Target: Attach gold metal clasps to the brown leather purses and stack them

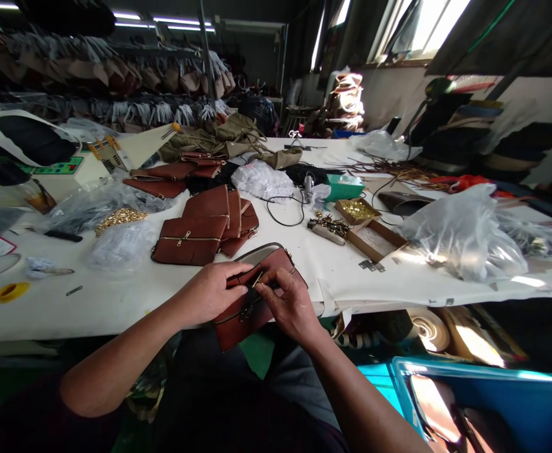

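Note:
A reddish-brown bag point(241, 324) with a zip across its front rests at the table's front edge, its top opening showing a pale lining. My left hand point(214, 289) grips the bag's upper edge on the left, thumb in front and fingers over the rim. Between the thumb and forefinger of my right hand point(292, 305) is a small gold-coloured metal bar point(257, 279), close against the bag's front. The bar's lower end is hidden by the fingertips. Just behind lie several similar brown zipped bags point(188, 239), stacked and overlapping.
Gold chain point(120, 219) and clear plastic bags point(118, 245) lie to the left, near a yellow tape roll point(12, 292). Cardboard boxes point(375, 240) with small metal fittings stand right of centre. A large plastic bag point(464, 233) is farther right; a blue bin point(483, 371) stands below.

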`<state>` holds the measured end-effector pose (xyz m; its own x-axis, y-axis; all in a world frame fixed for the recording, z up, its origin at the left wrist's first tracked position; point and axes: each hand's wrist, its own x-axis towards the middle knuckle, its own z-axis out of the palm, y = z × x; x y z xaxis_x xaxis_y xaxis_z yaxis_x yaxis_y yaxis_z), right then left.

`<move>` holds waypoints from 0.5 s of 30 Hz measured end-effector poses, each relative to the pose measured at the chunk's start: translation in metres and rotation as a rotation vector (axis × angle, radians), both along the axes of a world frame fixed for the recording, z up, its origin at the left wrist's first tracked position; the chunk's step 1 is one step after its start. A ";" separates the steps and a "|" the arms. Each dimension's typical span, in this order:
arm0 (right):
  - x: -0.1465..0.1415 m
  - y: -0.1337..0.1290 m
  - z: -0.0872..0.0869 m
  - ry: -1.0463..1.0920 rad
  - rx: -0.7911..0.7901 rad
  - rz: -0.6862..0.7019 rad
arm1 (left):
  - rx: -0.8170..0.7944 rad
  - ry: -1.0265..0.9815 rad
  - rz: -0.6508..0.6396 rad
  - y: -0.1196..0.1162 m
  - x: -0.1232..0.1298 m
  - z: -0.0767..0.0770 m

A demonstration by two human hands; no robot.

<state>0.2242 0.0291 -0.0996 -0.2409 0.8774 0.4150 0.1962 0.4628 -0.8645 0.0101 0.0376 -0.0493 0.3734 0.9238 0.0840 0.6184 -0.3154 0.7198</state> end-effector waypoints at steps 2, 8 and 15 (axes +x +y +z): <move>0.002 -0.004 0.003 0.003 -0.012 -0.001 | 0.001 0.008 -0.018 -0.003 0.002 0.002; 0.007 -0.013 0.015 0.020 -0.067 0.004 | -0.003 -0.029 -0.073 -0.010 0.010 0.008; 0.007 -0.017 0.018 0.021 -0.137 -0.024 | -0.056 -0.043 -0.035 -0.016 0.006 0.012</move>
